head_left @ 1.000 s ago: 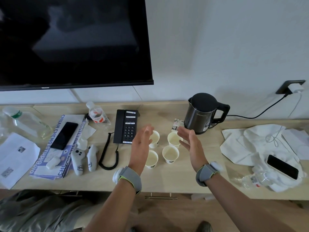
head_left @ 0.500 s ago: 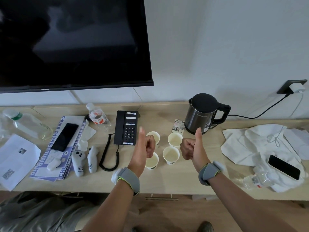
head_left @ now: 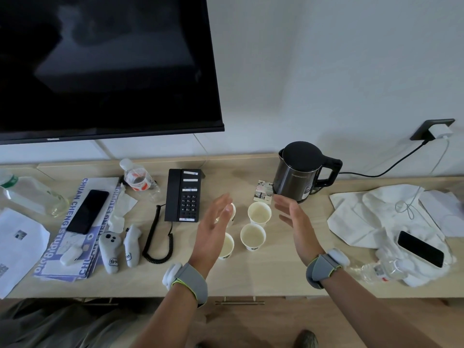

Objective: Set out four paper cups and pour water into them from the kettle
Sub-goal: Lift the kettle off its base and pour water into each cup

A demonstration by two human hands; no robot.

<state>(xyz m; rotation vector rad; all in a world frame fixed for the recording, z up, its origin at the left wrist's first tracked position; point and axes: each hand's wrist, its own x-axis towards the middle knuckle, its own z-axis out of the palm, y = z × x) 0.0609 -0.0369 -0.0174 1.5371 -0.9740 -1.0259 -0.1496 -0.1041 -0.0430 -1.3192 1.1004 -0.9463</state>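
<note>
On the wooden counter (head_left: 276,277), the kettle (head_left: 296,172) stands just behind the left hand (head_left: 213,229) and right hand (head_left: 296,222), both spread and empty, flanking four set-out paper cups (head_left: 253,236); pouring seems next, needing a grip on its handle.

Matt paper cups (head_left: 259,213); kettle (head_left: 297,172) glossy dark metal, black plastic lid; pale wood-grain desk (head_left: 263,277).
</note>
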